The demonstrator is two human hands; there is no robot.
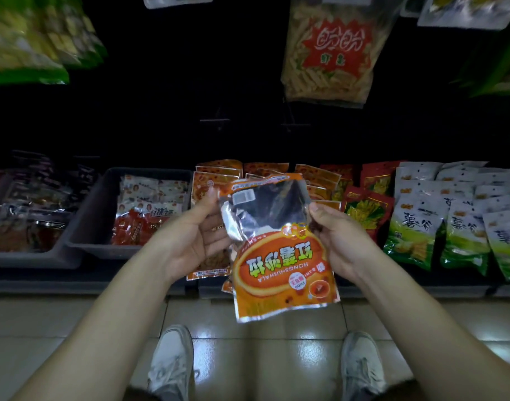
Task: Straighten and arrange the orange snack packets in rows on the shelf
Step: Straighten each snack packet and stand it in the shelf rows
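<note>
Both hands hold one orange snack packet [277,250] in front of the low shelf, its print upside down and its clear window toward the shelf. My left hand [196,233] pinches its upper left edge with the thumb on top. My right hand [334,238] grips its right edge. Behind it, more orange packets [219,175] stand in loose rows on the shelf [421,287], some partly hidden by the held packet and my hands. Another orange packet [207,267] lies flat under my left hand.
A grey bin [103,227] of red and white snacks sits left of the orange packets. Red-and-yellow packets [366,212] and green-white packets [450,224] stand to the right. Bags hang above [332,50]. My shoes [170,369] rest on the tiled floor.
</note>
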